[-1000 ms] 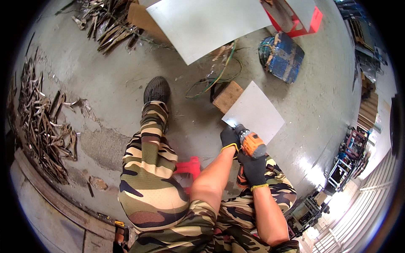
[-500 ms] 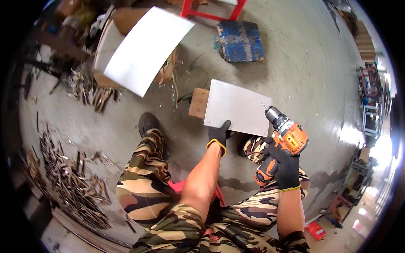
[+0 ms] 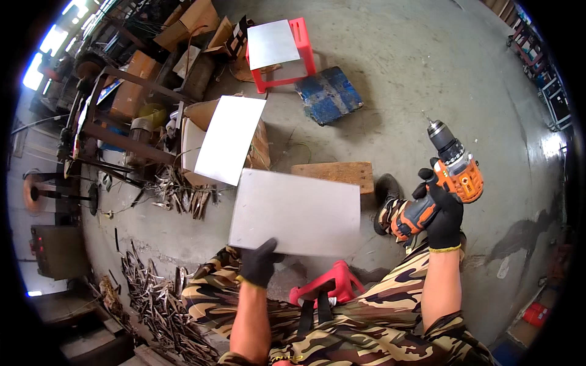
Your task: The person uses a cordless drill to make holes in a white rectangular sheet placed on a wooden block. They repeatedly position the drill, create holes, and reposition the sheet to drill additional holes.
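Observation:
My left hand [image 3: 259,263], in a black glove with a yellow cuff, grips the near left edge of a flat grey sheet panel [image 3: 296,213]. The panel is raised off the floor, level with my lap. My right hand [image 3: 444,213], gloved the same way, is wrapped round the handle of an orange and black cordless drill [image 3: 461,177]. Its bit points up and away, well apart from the panel. Beyond the panel a wooden board [image 3: 342,175] lies on the floor. A white sheet panel [image 3: 232,139] rests across an open cardboard box [image 3: 194,146] to the left.
A red stool [image 3: 303,49] with another panel on top stands far off, beside a blue taped block [image 3: 329,94]. Metal scraps [image 3: 162,299] lie heaped at the left. Under me is a red stool [image 3: 345,283]. A metal frame [image 3: 122,131] stands at far left.
My left hand has lifted the grey panel off the wooden board and carried it left toward me. The drill in my right hand has moved right, away from the panel. My view has swung left.

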Tool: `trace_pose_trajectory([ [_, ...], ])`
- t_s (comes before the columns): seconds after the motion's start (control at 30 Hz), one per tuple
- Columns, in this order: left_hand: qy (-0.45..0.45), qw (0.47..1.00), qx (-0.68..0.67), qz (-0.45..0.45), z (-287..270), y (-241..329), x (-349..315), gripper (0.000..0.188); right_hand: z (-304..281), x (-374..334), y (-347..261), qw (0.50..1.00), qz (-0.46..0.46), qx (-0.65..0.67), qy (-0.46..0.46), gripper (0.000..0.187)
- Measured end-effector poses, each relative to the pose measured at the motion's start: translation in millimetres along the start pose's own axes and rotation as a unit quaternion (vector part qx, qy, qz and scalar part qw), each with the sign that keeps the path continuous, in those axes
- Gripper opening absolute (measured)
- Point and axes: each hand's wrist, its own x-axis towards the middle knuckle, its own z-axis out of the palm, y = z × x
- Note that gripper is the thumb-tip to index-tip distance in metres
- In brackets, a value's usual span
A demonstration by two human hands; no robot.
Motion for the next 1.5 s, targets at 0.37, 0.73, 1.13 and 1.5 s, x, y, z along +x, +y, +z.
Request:
trace_pose_trajectory([
  [0.37, 0.063, 0.878, 0.459, 0.119, -92.6, 52.7, -121.3, 0.028, 22.6, 3.2, 13.2, 0.994, 0.08, -0.059, 0.038, 0.043],
  [0.73, -0.035, 0.985, -0.16, 0.057, -50.7, 117.4, -96.9, 0.055, 17.2, -11.9, 43.9, 0.982, 0.079, -0.169, -0.029, 0.028],
  [1.13, 0.042, 0.97, -0.145, 0.192, -62.1, 92.0, -26.5, 0.044, 10.4, -11.5, 72.5, 0.969, 0.043, -0.242, -0.016, 0.011],
  [1.5, 0.155, 0.977, -0.109, 0.102, -180.7, 141.6, 10.5, 0.04, -10.2, 33.9, 91.2, 0.935, 0.002, -0.355, -0.003, 0.022],
])
